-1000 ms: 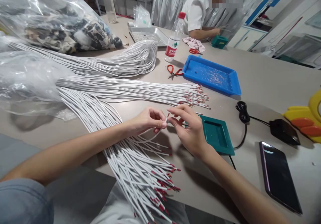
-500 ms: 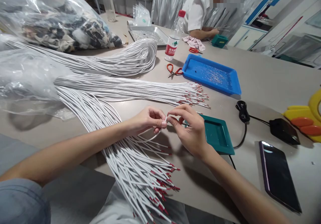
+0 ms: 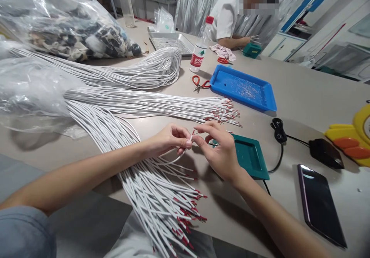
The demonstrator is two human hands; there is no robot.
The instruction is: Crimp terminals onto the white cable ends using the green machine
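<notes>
A white cable point(image 3: 181, 157) with a red tip is pinched between the thumb and fingers of my left hand point(image 3: 177, 139), just below its end. My right hand point(image 3: 218, 144) faces it with curled fingers, its thumb and forefinger closing around the red tip. Below my left forearm a bundle of white cables point(image 3: 156, 188) fans out toward me, their red ends hanging by the table edge. A green tray-shaped base point(image 3: 253, 155) lies just behind my right hand, which partly covers it and a thin metal part there.
A second cable bundle point(image 3: 162, 103) lies beyond my hands, with a looped bundle point(image 3: 162, 67) behind. Orange-handled cutters point(image 3: 199, 84) sit beside a blue tray point(image 3: 245, 105). A bottle point(image 3: 199, 53), a phone point(image 3: 320, 204) and a black adapter point(image 3: 326, 153) stand around. A co-worker point(image 3: 227, 19) sits opposite.
My right thumb and forefinger have parted slightly at the cable's end, and more of the red tip shows. The view has shifted a little.
</notes>
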